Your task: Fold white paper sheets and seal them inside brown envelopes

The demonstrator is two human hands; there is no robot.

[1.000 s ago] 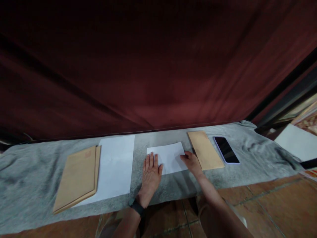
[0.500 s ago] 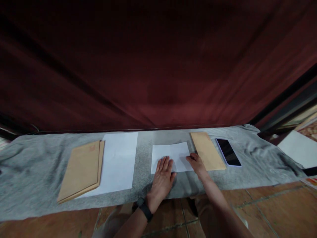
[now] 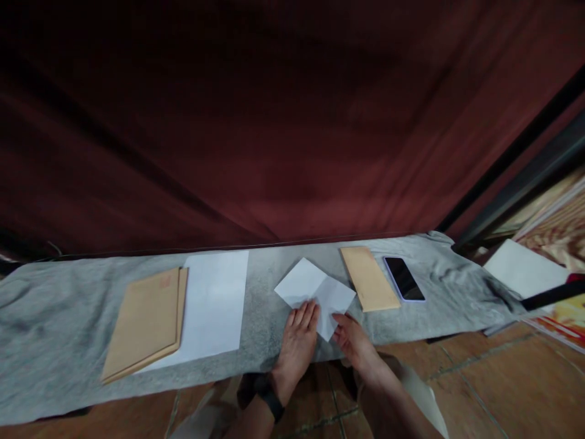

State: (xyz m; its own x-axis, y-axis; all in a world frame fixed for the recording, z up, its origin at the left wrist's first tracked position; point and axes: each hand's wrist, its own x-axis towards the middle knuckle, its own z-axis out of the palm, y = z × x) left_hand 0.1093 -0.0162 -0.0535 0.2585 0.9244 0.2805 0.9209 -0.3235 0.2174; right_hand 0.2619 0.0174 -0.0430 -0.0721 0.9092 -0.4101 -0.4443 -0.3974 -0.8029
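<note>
A small folded white sheet (image 3: 315,289) lies turned like a diamond on the grey cloth (image 3: 59,317). My left hand (image 3: 298,342), a black watch on its wrist, rests flat with the fingertips on the sheet's near-left edge. My right hand (image 3: 354,341) holds the sheet's near corner between thumb and fingers. A single tan envelope (image 3: 369,278) lies just right of the sheet, apart from both hands.
A black phone (image 3: 404,278) lies right of the tan envelope. At the left, a stack of tan envelopes (image 3: 145,320) overlaps a large white sheet (image 3: 214,305). A dark red curtain (image 3: 274,122) hangs behind. Brown floor tiles run along the near side.
The small sheet has been turned from square-on to a diamond angle. Both hands have drawn back toward me, and the right hand has moved from the sheet's right edge to its near corner.
</note>
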